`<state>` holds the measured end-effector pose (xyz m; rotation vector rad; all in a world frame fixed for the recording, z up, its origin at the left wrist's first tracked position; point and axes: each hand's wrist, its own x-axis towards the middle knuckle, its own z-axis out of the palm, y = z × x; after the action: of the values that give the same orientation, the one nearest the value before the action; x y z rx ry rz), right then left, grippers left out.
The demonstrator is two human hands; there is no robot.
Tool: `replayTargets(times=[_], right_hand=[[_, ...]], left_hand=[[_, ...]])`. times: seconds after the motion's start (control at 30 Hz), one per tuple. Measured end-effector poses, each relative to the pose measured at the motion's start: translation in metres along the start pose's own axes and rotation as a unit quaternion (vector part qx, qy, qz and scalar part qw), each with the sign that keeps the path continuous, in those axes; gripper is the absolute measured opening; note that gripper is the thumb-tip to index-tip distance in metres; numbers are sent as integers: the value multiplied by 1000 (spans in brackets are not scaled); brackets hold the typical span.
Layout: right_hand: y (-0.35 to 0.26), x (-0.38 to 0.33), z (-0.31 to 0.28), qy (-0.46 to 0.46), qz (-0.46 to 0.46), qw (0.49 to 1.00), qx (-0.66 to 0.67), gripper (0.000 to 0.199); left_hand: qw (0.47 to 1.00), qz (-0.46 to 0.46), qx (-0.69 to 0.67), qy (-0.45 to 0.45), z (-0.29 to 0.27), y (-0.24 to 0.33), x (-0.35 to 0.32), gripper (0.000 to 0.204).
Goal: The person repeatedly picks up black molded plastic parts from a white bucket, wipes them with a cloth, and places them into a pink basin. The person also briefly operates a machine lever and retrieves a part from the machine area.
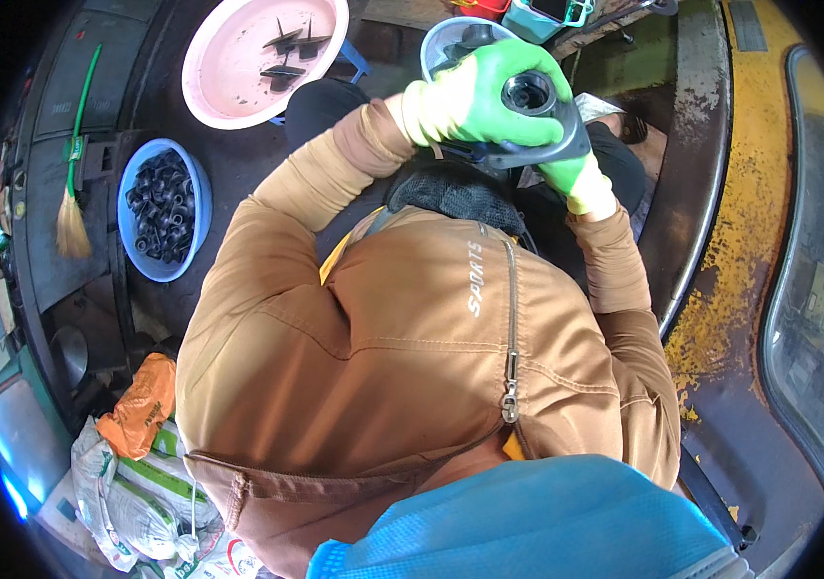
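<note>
Both hands wear green gloves with paler cuffs. My left hand is closed around a black plastic part, its fingers curled about a round, hollow collar that faces up. The part also has a wider, flat dark body below the collar. From the right side, my right hand grips the same part by its lower edge; some of its fingers are hidden behind the part. Just beyond my left hand stands a pale blue basin with dark pieces in it.
A pink basin holds several black bladed pieces. Left of me, a blue basin is full of small black fittings. A broom, white sacks and an orange bag lie farther left. A worn yellow machine panel stands close at right.
</note>
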<state>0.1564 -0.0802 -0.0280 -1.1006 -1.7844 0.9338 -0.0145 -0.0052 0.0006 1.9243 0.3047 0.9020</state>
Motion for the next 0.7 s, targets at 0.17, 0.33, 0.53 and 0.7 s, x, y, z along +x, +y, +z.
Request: replayTargets(times=[0.17,0.33,0.53,0.7], right_hand=[[-1,-11,-2,-88,168,965,180,61],[10,-10,18,-104,89,948,288,66],[21,4,12,75,63,977,189,56],[32,3,17,175,-24,984,3,47]], left_hand=[[987,-37,-59,-145,-11,1,3,39],[923,-61,-225,-307,-17,-13,15,47],[965,-163,-129,-158,-32,-19,25,70],[989,-104,-77,64,15,-14,8,60]])
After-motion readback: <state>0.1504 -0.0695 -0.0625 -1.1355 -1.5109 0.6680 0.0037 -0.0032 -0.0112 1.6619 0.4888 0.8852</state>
